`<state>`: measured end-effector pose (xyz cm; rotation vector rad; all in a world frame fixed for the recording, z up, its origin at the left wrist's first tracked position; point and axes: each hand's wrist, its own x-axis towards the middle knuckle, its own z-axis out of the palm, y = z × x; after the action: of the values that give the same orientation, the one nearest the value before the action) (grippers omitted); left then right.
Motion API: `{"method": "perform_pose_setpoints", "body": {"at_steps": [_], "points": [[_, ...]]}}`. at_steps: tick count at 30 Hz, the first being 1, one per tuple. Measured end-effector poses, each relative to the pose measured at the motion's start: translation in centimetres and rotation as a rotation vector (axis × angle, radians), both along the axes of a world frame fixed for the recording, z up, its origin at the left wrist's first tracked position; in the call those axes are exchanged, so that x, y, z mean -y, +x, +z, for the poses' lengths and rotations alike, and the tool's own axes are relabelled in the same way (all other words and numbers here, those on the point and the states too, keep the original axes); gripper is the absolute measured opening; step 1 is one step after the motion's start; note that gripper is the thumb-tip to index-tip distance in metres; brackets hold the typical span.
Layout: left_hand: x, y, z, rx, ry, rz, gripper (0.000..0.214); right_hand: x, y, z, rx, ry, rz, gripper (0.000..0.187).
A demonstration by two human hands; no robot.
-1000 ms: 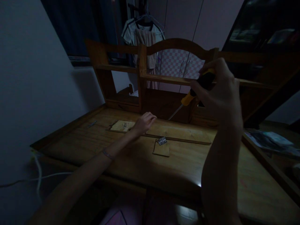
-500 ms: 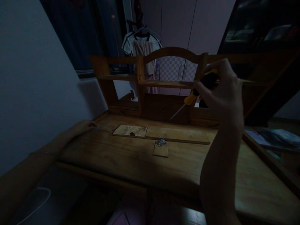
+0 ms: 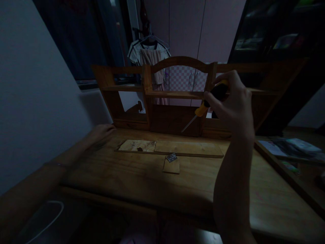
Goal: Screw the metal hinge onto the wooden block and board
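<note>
My right hand is raised over the desk, its fingers closed around the yellow and black handle of a screwdriver. The thin metal shaft points down and left, its tip apart from anything. At the far left of the desk, my left hand is low over the wood, smeared by motion; whether it holds anything is not clear. In the middle, a small metal hinge rests on a small square wooden piece. Behind it lies a long wooden board, its left part rough and pale.
The wooden desk has a shelf unit along its back edge. A wall borders the left side. Papers or magazines lie at the right, beyond a wooden edge. Clothes hang behind.
My left hand has moved slightly up and right, away from where a small metal piece lay by its fingers. The view has shifted a little; my right hand still holds the screwdriver.
</note>
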<state>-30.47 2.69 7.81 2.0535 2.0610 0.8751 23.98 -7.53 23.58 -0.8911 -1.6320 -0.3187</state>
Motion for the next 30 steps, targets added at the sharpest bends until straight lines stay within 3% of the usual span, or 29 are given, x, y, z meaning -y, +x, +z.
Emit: {"method": "perform_pose_setpoints", "body": {"at_steps": [4,8,10,13,17,21,24,27,30], "points": [[-0.4,9.2,0.4,-0.113,0.090,-0.371,0.038,-0.1,0.0,0.1,-0.001,-0.017,-0.008,0.018],[2.7,20.8,-1.5,-0.011,0.080,-0.667,0.033,-0.3,0.1,0.0,-0.009,-0.010,0.003,0.019],[4.7,25.3,-3.3,0.020,0.068,-0.663,0.027,-0.3,0.2,0.0,-0.012,0.013,0.001,0.019],[6.5,29.0,-5.9,-0.006,0.069,-0.587,0.015,-0.3,0.3,0.0,-0.019,0.028,0.005,0.021],[6.7,29.9,-7.5,0.046,0.058,-0.573,0.013,-0.1,0.3,0.0,-0.025,0.014,0.007,0.021],[6.6,29.8,-7.7,0.168,-0.025,-0.627,0.015,-0.2,0.2,0.1,-0.009,0.026,-0.007,0.019],[6.8,29.5,-7.8,0.112,0.027,-0.635,0.014,-0.5,0.1,0.0,-0.009,0.036,0.010,0.020],[6.0,27.6,-7.3,0.046,0.080,-0.592,0.004,-0.6,0.2,-0.1,-0.020,0.027,0.019,0.020],[3.7,23.3,-5.5,0.102,0.108,-0.478,0.013,-0.4,0.2,-0.1,-0.031,0.020,0.022,0.020]]}}
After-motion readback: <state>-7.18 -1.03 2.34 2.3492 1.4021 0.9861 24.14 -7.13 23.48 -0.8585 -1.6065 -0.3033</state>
